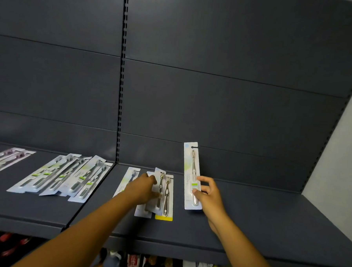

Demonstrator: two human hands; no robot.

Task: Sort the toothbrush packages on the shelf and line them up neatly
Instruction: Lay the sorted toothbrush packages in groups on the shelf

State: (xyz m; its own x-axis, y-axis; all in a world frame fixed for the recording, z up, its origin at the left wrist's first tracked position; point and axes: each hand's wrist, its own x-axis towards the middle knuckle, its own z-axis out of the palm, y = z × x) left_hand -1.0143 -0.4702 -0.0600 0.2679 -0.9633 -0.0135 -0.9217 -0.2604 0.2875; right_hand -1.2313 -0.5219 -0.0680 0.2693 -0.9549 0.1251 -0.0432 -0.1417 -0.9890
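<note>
Right hand (pixel 207 193) fingers pinch a long white toothbrush package (pixel 191 175); left hand (pixel 143 187) fingers unclear.

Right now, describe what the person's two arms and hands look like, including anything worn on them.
Both forearms come up from the bottom edge bare, with no sleeve in view. The left hand and the right hand are ungloved. No ring, watch, bracelet or other marking shows on either hand or wrist. Above the forearms, the arms are out of frame.

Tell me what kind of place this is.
Probably a shop aisle: dark metal shelving with a slotted upright, carded toothbrush packages laid on the shelf, and packaged goods stocked below.
</note>
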